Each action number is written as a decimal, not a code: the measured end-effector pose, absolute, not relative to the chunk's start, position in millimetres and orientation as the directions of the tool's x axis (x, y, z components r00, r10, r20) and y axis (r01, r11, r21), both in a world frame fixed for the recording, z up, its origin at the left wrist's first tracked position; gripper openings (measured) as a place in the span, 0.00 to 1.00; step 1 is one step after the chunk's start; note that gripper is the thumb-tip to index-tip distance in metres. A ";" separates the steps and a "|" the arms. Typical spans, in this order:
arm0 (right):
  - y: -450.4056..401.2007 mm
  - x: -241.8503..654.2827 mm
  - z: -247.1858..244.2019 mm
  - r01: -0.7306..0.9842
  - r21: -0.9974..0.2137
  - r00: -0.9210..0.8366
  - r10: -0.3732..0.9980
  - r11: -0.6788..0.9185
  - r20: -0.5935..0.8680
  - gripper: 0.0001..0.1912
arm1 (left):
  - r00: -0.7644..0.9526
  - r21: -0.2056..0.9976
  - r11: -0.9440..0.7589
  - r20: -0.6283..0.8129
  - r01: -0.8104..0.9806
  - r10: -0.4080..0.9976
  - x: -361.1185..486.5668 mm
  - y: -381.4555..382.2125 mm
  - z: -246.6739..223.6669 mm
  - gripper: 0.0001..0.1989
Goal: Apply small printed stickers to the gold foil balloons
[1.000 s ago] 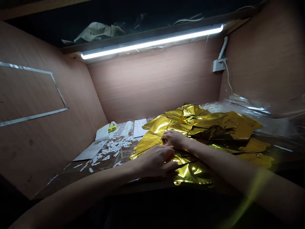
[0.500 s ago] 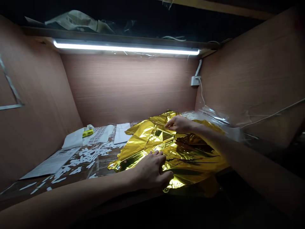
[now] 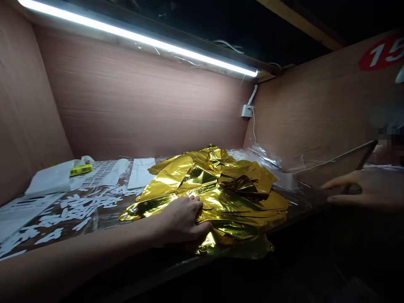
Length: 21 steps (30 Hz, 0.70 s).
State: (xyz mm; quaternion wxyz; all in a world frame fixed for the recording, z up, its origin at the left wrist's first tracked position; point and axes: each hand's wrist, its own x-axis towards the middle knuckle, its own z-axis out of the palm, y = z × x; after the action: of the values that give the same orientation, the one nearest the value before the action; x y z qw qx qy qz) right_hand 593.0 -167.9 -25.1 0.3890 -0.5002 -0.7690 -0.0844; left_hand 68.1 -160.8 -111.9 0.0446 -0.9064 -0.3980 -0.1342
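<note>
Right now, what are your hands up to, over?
Left hand pressing gold foil sheets. Right hand at far right, table edge. White cut-outs beside the foil.

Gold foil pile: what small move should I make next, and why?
Probably bring the right hand over onto the gold foil and flatten the crumpled folds. The left hand is pressing only the foil's near edge, the folds further along stand up loose, and the right hand sits off to the side, not touching the foil.
</note>
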 end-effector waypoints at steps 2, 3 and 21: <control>-165.6 584.1 -28.7 0.813 -0.273 -0.395 0.832 0.514 0.389 0.22 | 0.645 0.022 -0.677 0.279 0.736 0.711 67.8 -160.6 -111.4 0.20; -163.0 574.7 -33.3 0.809 -0.266 -0.453 0.845 0.524 0.286 0.21 | 0.643 0.022 -0.674 0.279 0.738 0.713 67.5 -161.3 -111.2 0.21; -155.2 345.4 -101.3 0.774 0.025 -0.618 0.746 0.632 0.248 0.15 | 0.599 0.281 -0.697 0.364 0.659 0.713 35.5 -97.4 -113.0 0.08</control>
State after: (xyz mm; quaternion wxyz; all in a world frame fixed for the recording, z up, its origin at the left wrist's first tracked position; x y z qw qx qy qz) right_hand 345.4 -155.2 -101.3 0.1078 -0.4237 -0.8970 -0.0648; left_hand 35.5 -97.4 -113.0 -0.0589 -0.8923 -0.3845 -0.2291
